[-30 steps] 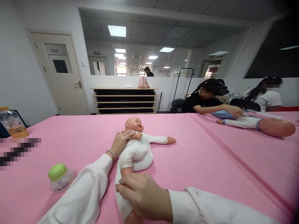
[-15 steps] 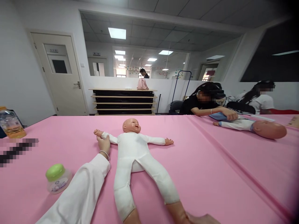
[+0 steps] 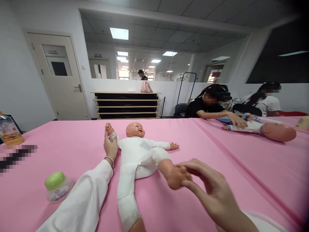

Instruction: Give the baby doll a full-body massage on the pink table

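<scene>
A baby doll [image 3: 135, 154] with a white cloth body lies on its back on the pink tablecloth [image 3: 79, 145], head away from me. My left hand [image 3: 111, 146] is closed around the doll's forearm on the left side, and that arm is bent upward at the wrist end. With fingers and thumb, my right hand [image 3: 210, 183] grips the foot [image 3: 177, 176] of the doll's leg on the right, which is lifted and bent at the knee. The other leg lies stretched toward me, its foot cut off by the lower frame edge.
A jar with a green lid [image 3: 55, 181] stands left of my forearm. A bottle of orange liquid [image 3: 9, 130] is at the far left. Across the table at right, a person in black [image 3: 200, 104] handles a second doll [image 3: 275, 131]. Shelves [image 3: 125, 104] stand behind.
My right hand has come up into view, bringing the doll's leg from straight to bent. My left hand has raised the doll's arm slightly. The other person's hand has shifted on the second doll.
</scene>
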The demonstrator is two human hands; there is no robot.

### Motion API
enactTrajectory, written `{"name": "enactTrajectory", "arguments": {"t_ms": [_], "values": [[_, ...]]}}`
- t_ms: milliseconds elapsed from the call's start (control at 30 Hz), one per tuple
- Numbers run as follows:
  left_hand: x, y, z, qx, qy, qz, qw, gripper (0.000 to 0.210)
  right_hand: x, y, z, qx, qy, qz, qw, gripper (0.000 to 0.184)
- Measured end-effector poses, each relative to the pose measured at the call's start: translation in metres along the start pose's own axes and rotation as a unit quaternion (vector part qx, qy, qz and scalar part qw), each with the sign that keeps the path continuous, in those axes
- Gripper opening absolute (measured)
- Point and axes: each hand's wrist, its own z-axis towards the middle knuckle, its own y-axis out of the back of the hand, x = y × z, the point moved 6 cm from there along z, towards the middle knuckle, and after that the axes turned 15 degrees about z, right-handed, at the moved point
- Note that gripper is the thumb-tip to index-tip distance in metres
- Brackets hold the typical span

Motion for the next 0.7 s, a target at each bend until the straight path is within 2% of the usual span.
{"name": "enactTrajectory", "arguments": {"t_ms": [67,133,233,300,367,433,467,567,633,700], "values": [[-0.018,-0.004,-0.005,0.015,-0.096,0.010,0.995,0.065,0.005,-0.036,0.016,0.069,0.067,0.015,0.995,0.011],[-0.032,-0.009,-0.013,0.040,-0.195,0.041,0.979,0.059,0.001,-0.080,0.016,0.150,0.118,0.009,0.982,0.014],[-0.048,-0.020,-0.030,0.095,-0.357,0.106,0.923,0.049,-0.016,-0.141,-0.006,0.268,0.205,-0.079,0.938,0.015],[-0.054,-0.026,-0.041,0.129,-0.439,0.146,0.877,0.043,-0.028,-0.168,-0.019,0.340,0.234,-0.128,0.902,0.012],[-0.055,-0.029,-0.046,0.148,-0.471,0.175,0.852,0.039,-0.033,-0.177,-0.019,0.366,0.214,-0.124,0.897,0.011],[-0.053,-0.031,-0.045,0.157,-0.463,0.187,0.852,0.041,-0.028,-0.166,-0.004,0.338,0.165,-0.051,0.925,0.013],[-0.051,-0.031,-0.043,0.157,-0.444,0.183,0.863,0.044,-0.022,-0.154,0.006,0.309,0.140,0.001,0.941,0.015],[-0.040,-0.025,-0.028,0.126,-0.335,0.138,0.924,0.054,-0.004,-0.100,0.028,0.186,0.076,0.113,0.973,0.015],[-0.025,-0.019,-0.016,0.091,-0.236,0.093,0.963,0.063,0.001,-0.059,0.025,0.107,0.032,0.106,0.988,0.013],[-0.005,-0.014,-0.005,0.064,-0.134,0.062,0.987,0.071,-0.006,-0.025,0.003,0.067,-0.043,0.060,0.995,0.009]]}}
